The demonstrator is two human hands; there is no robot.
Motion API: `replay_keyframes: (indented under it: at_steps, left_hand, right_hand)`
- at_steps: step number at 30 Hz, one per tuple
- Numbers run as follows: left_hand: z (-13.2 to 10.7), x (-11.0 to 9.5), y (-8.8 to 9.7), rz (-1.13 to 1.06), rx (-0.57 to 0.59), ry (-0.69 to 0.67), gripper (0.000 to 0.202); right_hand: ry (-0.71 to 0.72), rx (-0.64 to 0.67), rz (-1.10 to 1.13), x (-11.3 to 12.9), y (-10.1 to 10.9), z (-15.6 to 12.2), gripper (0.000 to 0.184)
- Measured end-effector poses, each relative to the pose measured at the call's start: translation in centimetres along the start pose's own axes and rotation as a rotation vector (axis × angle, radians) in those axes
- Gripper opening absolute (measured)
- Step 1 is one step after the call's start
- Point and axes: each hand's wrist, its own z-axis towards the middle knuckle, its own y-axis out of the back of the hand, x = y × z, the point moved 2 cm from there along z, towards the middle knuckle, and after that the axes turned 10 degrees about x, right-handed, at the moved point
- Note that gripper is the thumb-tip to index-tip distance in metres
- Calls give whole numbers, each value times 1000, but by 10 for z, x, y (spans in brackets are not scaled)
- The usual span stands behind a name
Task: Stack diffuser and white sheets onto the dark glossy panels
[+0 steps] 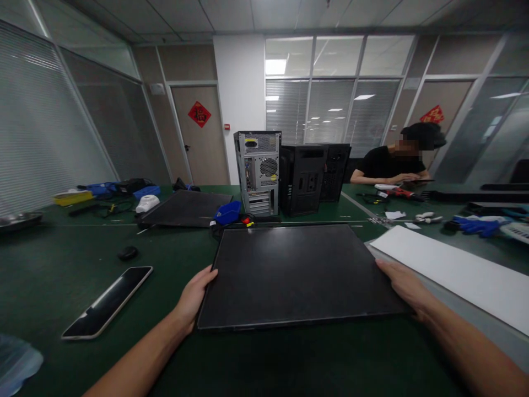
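Note:
A flat, dark rectangular panel (pixel 289 275) with a thin edge is held level, low over the green table, with a soft sheen on its top face. Whether it is a screen or a computer case side panel I cannot tell. My left hand (pixel 196 292) grips its left edge, thumb on top and fingers hidden beneath. On the opposite edge, my right hand (pixel 405 284) has the same grip, its fingers also under the panel. Just beyond it stand an open-backed computer tower (pixel 259 173) and black cases (pixel 303 179).
On the left lie a phone (pixel 108 303) and a small round black object (pixel 128 253). Another dark panel (pixel 188 208) and a blue tray (pixel 227 212) sit farther back. A white board (pixel 450 270) is at right, near blue gloves (pixel 479 225). Another person (pixel 390 165) sits across the table.

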Motion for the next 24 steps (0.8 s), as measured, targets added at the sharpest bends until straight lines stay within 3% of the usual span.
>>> replay_keyframes:
  at_steps: [5, 10, 16, 20, 24]
  left_hand:
    - [2, -1, 2, -104, 98, 93, 40]
    - [6, -9, 9, -90, 189, 116, 38]
    - [8, -8, 11, -88, 217, 111, 46]
    - [7, -7, 10, -87, 186, 120, 50]
    - [6, -7, 9, -102, 169, 130, 50]
  right_hand:
    - [-88, 36, -117, -15, 2, -1, 57]
    - [-151, -124, -340, -36, 29, -3, 62]
    - [-272, -234, -566, -73, 16, 4, 104]
    - [-358, -210, -613, -85, 8, 10, 98]
    - [-313, -171, -679, -74, 11, 11, 78]
